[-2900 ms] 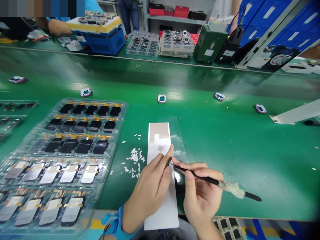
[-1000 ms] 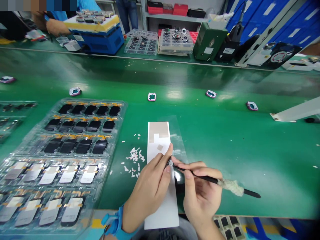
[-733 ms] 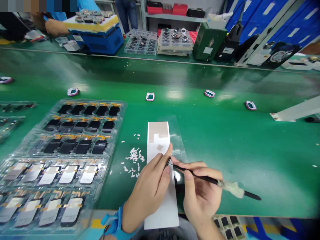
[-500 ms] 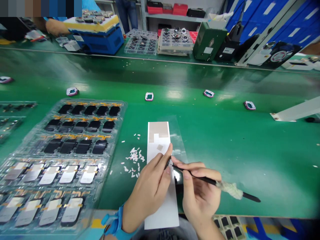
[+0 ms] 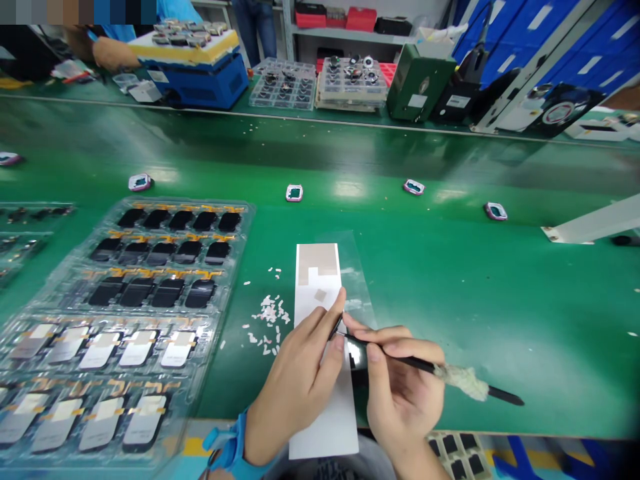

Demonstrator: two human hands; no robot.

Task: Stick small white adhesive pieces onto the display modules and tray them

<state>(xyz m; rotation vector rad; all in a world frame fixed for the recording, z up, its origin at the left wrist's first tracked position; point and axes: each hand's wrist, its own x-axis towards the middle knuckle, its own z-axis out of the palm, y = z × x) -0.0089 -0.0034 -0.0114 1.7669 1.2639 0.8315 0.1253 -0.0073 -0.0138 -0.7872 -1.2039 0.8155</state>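
Note:
A white strip of sheet [image 5: 320, 427] with beige adhesive patches at its far end lies on the bench before me. Over it, my left hand [image 5: 300, 380] is closed around a small dark-edged part [image 5: 337, 327], mostly covered by fingers, so its kind is unclear. My right hand [image 5: 407, 373] grips a slim black pointed tool [image 5: 505, 396] with pale tape wrapped round its shaft. The tool's tip is at the part between my left fingers. A shiny piece [image 5: 356, 352] shows between both hands. Left of the strip lie scattered small white-pink paper bits [image 5: 270, 310].
A clear tray [image 5: 240, 213] of black screens and silver-backed modules stands at left. Several small watch cases [image 5: 295, 193] lie in a row on the green strip [image 5: 350, 160] beyond. Farther back are a blue machine [image 5: 210, 87], a green box [image 5: 417, 83] and a person's arm [image 5: 115, 53].
The watch cases in the back row have slid slightly left. My right hand and the tool have shifted marginally right and down; my left hand has hardly moved.

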